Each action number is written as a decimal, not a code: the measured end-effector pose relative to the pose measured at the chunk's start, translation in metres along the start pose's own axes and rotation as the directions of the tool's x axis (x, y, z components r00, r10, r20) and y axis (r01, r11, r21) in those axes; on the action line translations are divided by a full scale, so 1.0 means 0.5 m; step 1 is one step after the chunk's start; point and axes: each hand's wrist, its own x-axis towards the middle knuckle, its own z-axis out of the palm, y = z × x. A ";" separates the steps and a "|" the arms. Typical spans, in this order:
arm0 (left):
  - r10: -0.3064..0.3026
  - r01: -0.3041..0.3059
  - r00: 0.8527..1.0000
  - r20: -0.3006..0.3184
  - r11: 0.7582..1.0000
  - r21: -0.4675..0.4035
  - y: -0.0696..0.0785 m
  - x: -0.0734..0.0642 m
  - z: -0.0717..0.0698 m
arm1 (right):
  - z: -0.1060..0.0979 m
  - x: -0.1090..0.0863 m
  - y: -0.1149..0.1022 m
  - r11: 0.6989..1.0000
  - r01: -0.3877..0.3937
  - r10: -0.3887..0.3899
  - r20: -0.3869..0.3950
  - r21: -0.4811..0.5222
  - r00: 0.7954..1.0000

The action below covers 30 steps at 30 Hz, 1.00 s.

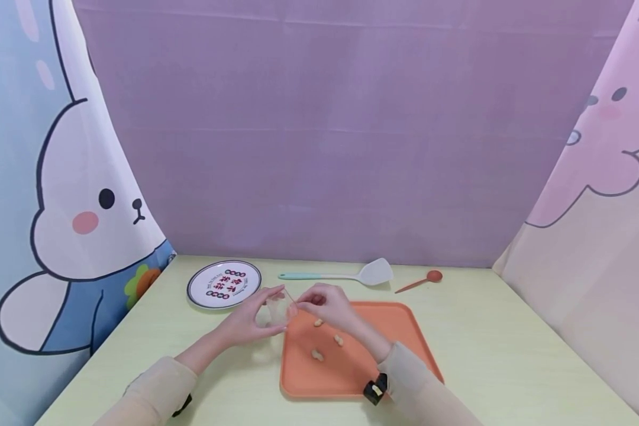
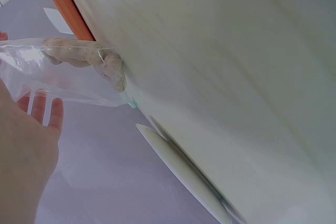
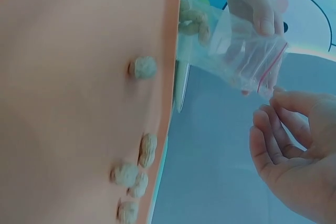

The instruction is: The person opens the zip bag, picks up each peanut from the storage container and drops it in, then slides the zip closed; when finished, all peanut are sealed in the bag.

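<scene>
A clear zip bag (image 3: pixel 231 48) with a red line along its mouth hangs between the two hands above the tray's left edge. Several peanuts (image 2: pixel 79 55) in their shells lie at the bottom of the bag. The left hand (image 1: pixel 250 319) holds the bag from the side, thumb and fingers about it. At the bag's mouth, the thumb and index finger of the right hand (image 1: pixel 330 305) pinch one end of the red-lined edge. On the orange tray (image 1: pixel 351 376) beneath the right forearm lie several loose peanuts (image 1: pixel 338 340).
A white plate (image 1: pixel 199 289) with red writing stands at the back left. Behind the tray lies a spatula (image 1: pixel 375 273) with a pale green handle, and right of it a red spoon (image 1: pixel 433 276). A purple cloth (image 1: pixel 319 148) closes off the table's back.
</scene>
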 end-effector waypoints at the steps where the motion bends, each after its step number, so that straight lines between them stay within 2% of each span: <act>1: 0.000 0.000 1.000 0.000 1.000 0.000 0.000 -0.001 0.000 | -0.003 -0.001 0.004 1.000 0.000 0.000 -0.003 -0.008 1.000; 8: 0.000 0.000 1.000 0.001 1.000 0.005 0.000 -0.002 0.000 | -0.031 -0.014 0.031 0.999 0.019 -0.020 -0.026 -0.036 0.999; 17: 0.018 -0.018 1.000 -0.014 1.000 0.007 0.002 -0.001 0.001 | -0.066 -0.028 0.091 0.998 -0.003 0.005 0.022 -0.061 1.000; 23: 0.009 -0.009 1.000 -0.008 1.000 0.015 0.003 -0.001 0.002 | -0.085 -0.042 0.126 0.998 -0.066 0.068 0.122 -0.018 0.990; 30: 0.006 -0.006 1.000 -0.007 1.000 0.013 0.005 0.000 0.002 | -0.112 -0.057 0.143 0.984 -0.175 0.172 0.252 -0.011 0.952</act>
